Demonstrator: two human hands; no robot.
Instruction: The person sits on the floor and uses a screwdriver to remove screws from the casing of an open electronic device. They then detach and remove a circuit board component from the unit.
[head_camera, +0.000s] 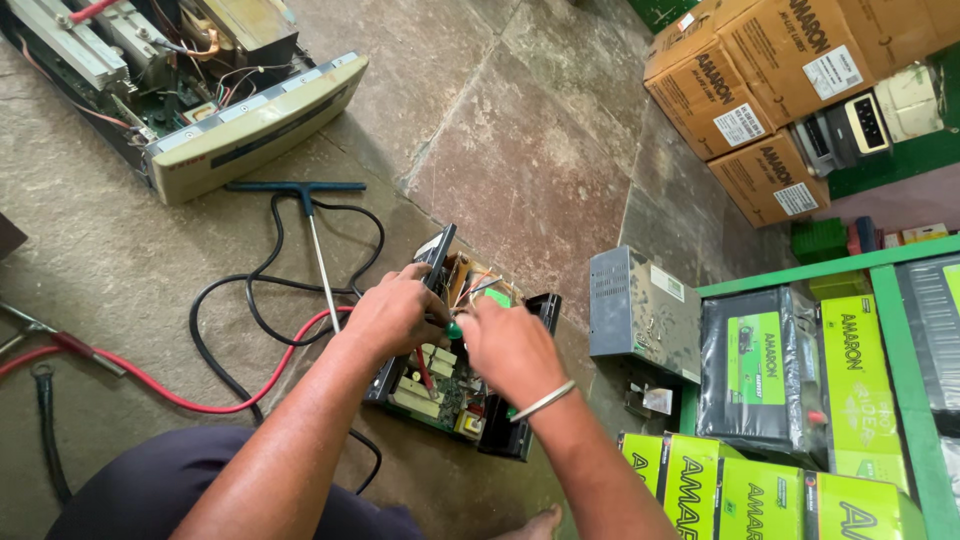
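One red cable (180, 398) and black cables (215, 350) on the stone floor (520, 120), one T-handled tool (318, 235), left hand (395, 315) fingers gripping the open circuit unit (440, 385) between both hands, right hand (510, 350) fingers curled on a green-handled screwdriver (453, 329), one grey metal cover (643, 315), three cardboard boxes (760, 90).

Opened inverter unit (440, 385) lying flat on stone floor, black casing, cover off, circuit board with yellow-white components and coloured wires exposed; green-tipped tool (453, 330) (mostly hidden) held upright over the board
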